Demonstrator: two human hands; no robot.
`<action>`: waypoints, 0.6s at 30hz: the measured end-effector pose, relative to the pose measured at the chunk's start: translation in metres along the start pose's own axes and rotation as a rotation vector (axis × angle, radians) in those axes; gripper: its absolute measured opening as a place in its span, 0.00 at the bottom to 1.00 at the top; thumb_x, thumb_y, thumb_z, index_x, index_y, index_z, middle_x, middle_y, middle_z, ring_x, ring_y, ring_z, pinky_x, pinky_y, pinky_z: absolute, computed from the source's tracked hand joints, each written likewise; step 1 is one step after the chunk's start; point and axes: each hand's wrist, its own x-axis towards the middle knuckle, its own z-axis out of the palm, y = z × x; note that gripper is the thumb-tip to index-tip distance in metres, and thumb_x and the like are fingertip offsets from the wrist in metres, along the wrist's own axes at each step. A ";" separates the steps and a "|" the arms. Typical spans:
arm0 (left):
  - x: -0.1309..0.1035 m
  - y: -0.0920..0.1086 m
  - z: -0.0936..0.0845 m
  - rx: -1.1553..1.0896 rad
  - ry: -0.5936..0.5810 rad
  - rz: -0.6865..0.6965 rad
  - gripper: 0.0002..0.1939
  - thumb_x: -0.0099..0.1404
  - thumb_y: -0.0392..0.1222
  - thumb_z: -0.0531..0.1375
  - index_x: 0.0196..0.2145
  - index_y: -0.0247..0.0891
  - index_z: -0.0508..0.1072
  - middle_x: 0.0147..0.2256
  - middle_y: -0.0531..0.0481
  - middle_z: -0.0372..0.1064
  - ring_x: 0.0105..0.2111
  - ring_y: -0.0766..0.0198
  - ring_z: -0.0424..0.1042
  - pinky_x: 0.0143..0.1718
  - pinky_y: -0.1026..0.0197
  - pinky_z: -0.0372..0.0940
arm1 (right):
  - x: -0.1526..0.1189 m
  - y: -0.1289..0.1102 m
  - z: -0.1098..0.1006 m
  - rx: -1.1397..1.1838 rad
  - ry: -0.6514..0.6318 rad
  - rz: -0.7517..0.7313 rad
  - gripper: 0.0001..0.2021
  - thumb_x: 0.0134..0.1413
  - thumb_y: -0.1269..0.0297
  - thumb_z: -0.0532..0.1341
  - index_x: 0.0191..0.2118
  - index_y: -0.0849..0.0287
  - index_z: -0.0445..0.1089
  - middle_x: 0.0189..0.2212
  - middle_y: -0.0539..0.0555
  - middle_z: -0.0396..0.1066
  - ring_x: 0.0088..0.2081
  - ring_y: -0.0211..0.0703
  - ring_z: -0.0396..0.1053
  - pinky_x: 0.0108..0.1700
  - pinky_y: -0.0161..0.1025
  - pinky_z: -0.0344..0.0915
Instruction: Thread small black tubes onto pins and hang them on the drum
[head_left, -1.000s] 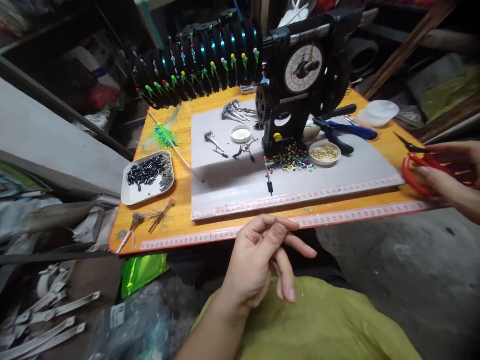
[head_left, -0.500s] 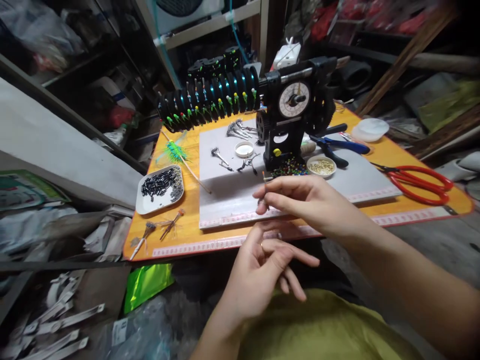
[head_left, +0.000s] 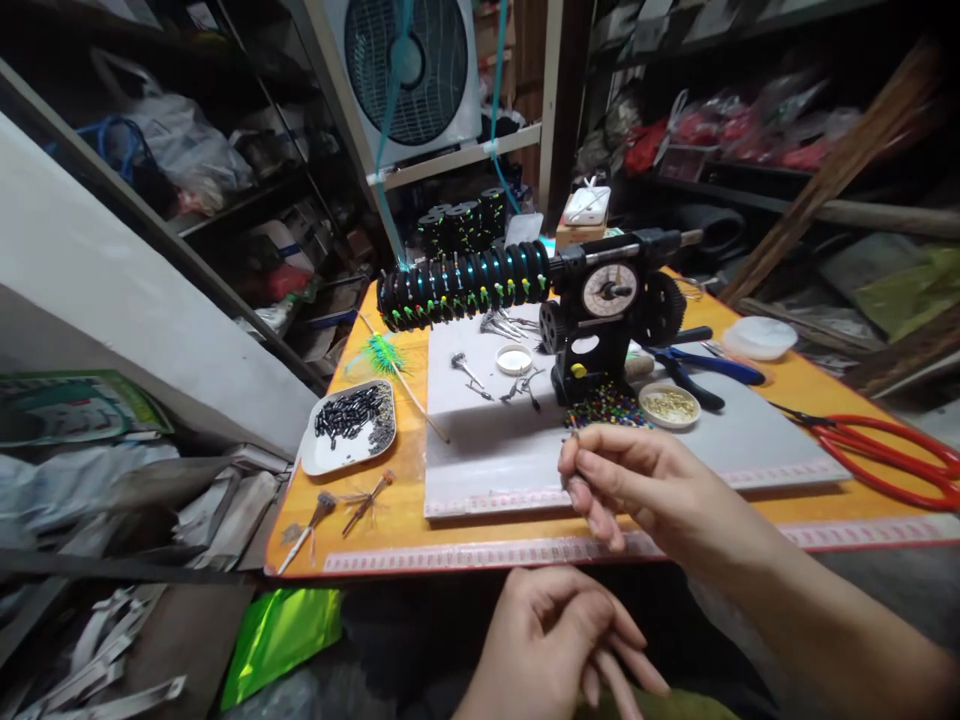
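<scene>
My right hand is over the front of the grey board, thumb and forefinger pinched on a small thin piece mostly hidden by the fingers. Below the table edge, my left hand hangs with loosely bent, parted fingers and nothing visible in it. Just beyond the right fingertips lie many coloured beads and a round dish of small gold pieces. Above them stands a black geared device with a dial; its ribbed roller carries rows of small green and coloured pieces.
A white tray of black pieces sits at left, near a green bristly lure and thin stick. Blue-handled pliers and red-handled scissors lie at right. A small white dish rests on the board.
The view has tilted up, bringing the fan into sight. My right hand keeps its pinch, its other fingers lower now; my left hand sits lower in view and its fingers are more bent.
</scene>
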 end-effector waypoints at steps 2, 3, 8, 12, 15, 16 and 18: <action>0.000 0.004 -0.006 0.127 -0.027 -0.016 0.29 0.69 0.65 0.57 0.35 0.32 0.77 0.29 0.40 0.80 0.12 0.68 0.67 0.13 0.67 0.48 | 0.003 0.000 -0.003 -0.127 -0.007 -0.038 0.24 0.64 0.40 0.60 0.38 0.60 0.72 0.25 0.53 0.76 0.17 0.35 0.68 0.18 0.32 0.65; 0.000 0.010 -0.010 0.230 -0.002 0.020 0.28 0.73 0.62 0.54 0.41 0.32 0.79 0.32 0.40 0.81 0.12 0.69 0.67 0.13 0.67 0.51 | 0.004 0.001 -0.005 -0.208 -0.002 -0.064 0.24 0.65 0.41 0.59 0.40 0.60 0.74 0.25 0.54 0.78 0.18 0.36 0.70 0.18 0.33 0.65; 0.015 0.079 -0.041 0.770 0.557 0.861 0.13 0.73 0.42 0.61 0.52 0.45 0.81 0.50 0.41 0.79 0.43 0.51 0.80 0.42 0.53 0.73 | 0.014 0.002 -0.021 -0.673 0.093 -0.255 0.14 0.66 0.59 0.61 0.48 0.59 0.80 0.44 0.62 0.83 0.42 0.52 0.81 0.42 0.44 0.76; 0.046 0.158 -0.066 1.400 0.842 1.383 0.21 0.74 0.36 0.56 0.61 0.43 0.74 0.63 0.40 0.71 0.67 0.46 0.61 0.67 0.41 0.55 | 0.025 -0.012 -0.033 -0.919 0.135 -0.389 0.13 0.64 0.63 0.60 0.44 0.59 0.82 0.40 0.61 0.84 0.38 0.54 0.82 0.40 0.45 0.74; 0.069 0.202 -0.073 1.682 0.848 1.321 0.22 0.77 0.43 0.51 0.64 0.42 0.72 0.65 0.42 0.69 0.70 0.44 0.56 0.70 0.41 0.47 | 0.035 -0.040 -0.040 -1.010 0.181 -0.492 0.13 0.66 0.62 0.58 0.45 0.57 0.82 0.37 0.57 0.84 0.35 0.48 0.81 0.37 0.40 0.71; 0.075 0.212 -0.073 1.733 0.847 1.270 0.22 0.78 0.46 0.49 0.63 0.43 0.73 0.62 0.43 0.73 0.66 0.44 0.63 0.68 0.42 0.50 | 0.039 -0.051 -0.042 -1.029 0.201 -0.524 0.14 0.67 0.61 0.58 0.46 0.57 0.81 0.36 0.56 0.84 0.34 0.47 0.80 0.36 0.39 0.69; 0.083 0.226 -0.070 1.800 0.870 1.151 0.25 0.79 0.51 0.44 0.58 0.45 0.77 0.54 0.42 0.79 0.55 0.46 0.74 0.59 0.45 0.60 | 0.044 -0.068 -0.046 -1.056 0.245 -0.578 0.15 0.69 0.59 0.57 0.46 0.57 0.81 0.34 0.56 0.83 0.31 0.45 0.78 0.34 0.39 0.67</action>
